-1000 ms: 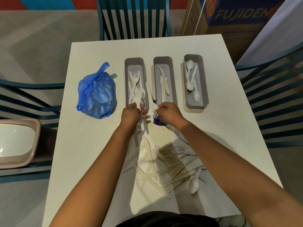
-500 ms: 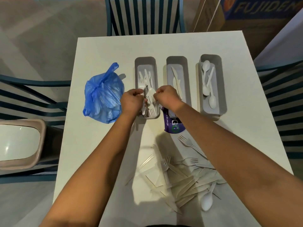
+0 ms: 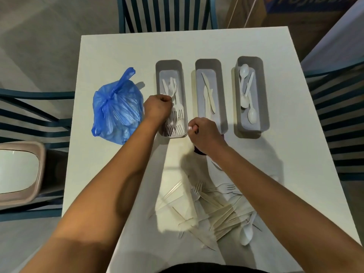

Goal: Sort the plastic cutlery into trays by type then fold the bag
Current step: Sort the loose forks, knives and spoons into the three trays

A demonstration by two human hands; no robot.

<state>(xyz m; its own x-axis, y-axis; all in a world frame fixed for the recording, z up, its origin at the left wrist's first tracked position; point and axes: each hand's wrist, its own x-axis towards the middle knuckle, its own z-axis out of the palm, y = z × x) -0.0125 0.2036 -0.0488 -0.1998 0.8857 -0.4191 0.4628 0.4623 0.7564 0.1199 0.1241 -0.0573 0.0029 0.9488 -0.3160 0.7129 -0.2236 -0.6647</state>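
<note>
Depositing white plastic forks [image 3: 178,115] into leftmost grey oblong tray [image 3: 168,65] of 3. Left hand [image 3: 157,109] curled over forks there, grip unclear; right hand [image 3: 204,133] pinching small white piece at tray corner. Advised: release tines aligned, then return to mixed cutlery pile [image 3: 216,209]; tied blue plastic bag [image 3: 118,113] beside tray.

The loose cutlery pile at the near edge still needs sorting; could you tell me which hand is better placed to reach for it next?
Probably the right hand: it sits off the fork tray, nearer the cutlery pile, though it seems to pinch something small. The left hand is curled over the forks in that tray.
</note>
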